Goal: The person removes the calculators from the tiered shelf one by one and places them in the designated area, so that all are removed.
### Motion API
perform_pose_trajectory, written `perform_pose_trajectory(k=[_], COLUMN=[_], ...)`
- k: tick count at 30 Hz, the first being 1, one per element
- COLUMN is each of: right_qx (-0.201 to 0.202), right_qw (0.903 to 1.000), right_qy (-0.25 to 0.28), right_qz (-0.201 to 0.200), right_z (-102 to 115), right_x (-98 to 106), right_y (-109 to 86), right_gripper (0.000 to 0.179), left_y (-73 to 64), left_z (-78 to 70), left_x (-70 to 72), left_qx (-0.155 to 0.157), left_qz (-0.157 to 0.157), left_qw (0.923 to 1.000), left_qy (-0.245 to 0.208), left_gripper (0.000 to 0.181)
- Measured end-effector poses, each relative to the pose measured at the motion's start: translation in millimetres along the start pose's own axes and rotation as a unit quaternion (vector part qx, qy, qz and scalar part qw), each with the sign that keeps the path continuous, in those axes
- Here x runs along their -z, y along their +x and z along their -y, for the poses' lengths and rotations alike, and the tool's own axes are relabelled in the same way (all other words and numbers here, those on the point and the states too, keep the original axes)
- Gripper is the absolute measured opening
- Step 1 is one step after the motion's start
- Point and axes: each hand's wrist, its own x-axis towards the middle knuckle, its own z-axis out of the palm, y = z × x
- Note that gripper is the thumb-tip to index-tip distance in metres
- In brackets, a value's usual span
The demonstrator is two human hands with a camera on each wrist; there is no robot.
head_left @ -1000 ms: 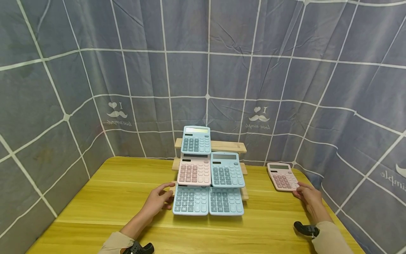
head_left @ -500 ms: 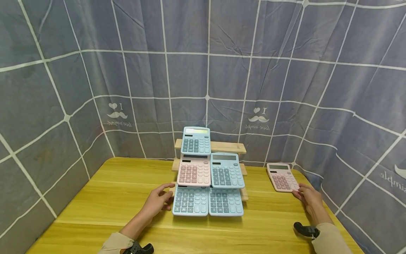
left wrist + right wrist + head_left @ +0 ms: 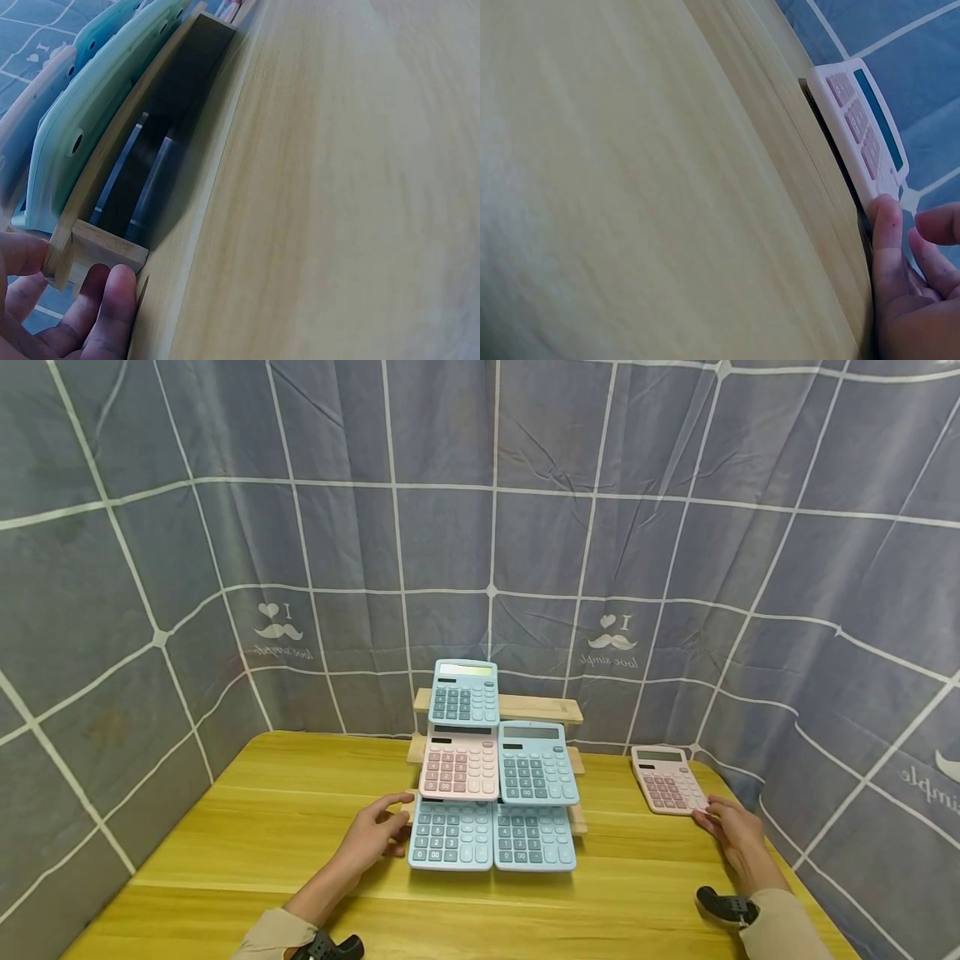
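Observation:
My left hand (image 3: 372, 833) is at the left end of the wooden rack (image 3: 498, 704), its bent fingers gripping the corner of the rack's lowest tier. In the left wrist view, one fingertip meets the edge of the rack's board (image 3: 105, 176) and others touch the end block. Beside that hand is a light blue calculator (image 3: 452, 837). Far to the right, my right hand (image 3: 735, 835) touches the near right corner of a pink calculator (image 3: 667, 781) lying on the table. One fingertip lies on the corner in the right wrist view, the other fingers loosely bent and apart.
Tiers of the rack carry a second pink calculator (image 3: 459, 764) and further blue calculators, at the top (image 3: 464, 693), middle right (image 3: 537, 762) and bottom right (image 3: 534, 837). A yellow wood-grain table (image 3: 300, 768) lies under everything. Grey checked curtain (image 3: 450, 535) surrounds its back and sides.

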Motion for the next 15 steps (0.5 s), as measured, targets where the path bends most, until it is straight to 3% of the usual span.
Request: perform_pose_trajectory(k=[15], right_qx=[0.005], right_qw=[0.9999], right_qy=[-0.010], right_qz=[0.005], right_z=[-0.9], right_x=[-0.8], right_y=[0.9], right_gripper=[0.058], left_y=[-0.3], left_z=[-0.2], left_x=[-0.3], left_qx=[-0.001], left_qz=[0.000], left_qw=[1.0000], left_qy=[-0.002], left_gripper=[0.035])
